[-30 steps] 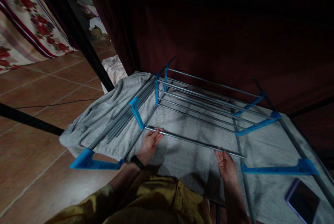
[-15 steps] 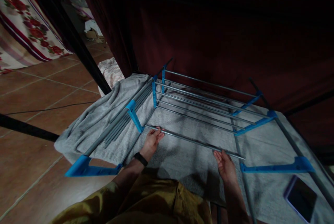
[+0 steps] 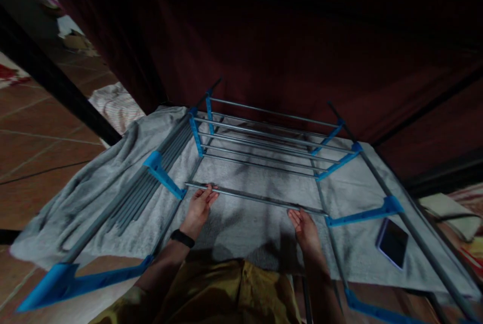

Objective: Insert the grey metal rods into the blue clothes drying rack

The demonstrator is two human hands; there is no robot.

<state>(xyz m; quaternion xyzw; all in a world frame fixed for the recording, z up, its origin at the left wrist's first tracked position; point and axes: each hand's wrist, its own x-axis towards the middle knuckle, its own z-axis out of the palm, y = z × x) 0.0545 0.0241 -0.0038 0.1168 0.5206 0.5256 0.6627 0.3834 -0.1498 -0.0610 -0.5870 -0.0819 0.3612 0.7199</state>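
A thin grey metal rod (image 3: pixel 252 197) runs crosswise in front of me. My left hand (image 3: pixel 200 205), with a black band on the wrist, pinches it near its left end. Close to the other end, my right hand (image 3: pixel 303 224) grips it between thumb and fingers. The rod's right tip is at the blue plastic bracket (image 3: pixel 362 215) on the right; whether it sits inside, I cannot tell. Its left tip lies near the left blue bracket (image 3: pixel 165 175). Farther back, several rods (image 3: pixel 260 138) span between blue brackets of the same rack frame.
Several loose grey rods (image 3: pixel 151 183) lie by the left side pole on the grey blanket (image 3: pixel 241 228). A phone (image 3: pixel 392 243) rests on the blanket at right. Behind hangs a dark red curtain (image 3: pixel 264 42). A black post (image 3: pixel 64 82) slants at left above the tiled floor (image 3: pixel 41 148).
My view has turned to the right, so the rack appears farther left. The rod's right end has come up to the right bracket. Both hands keep hold of the rod.
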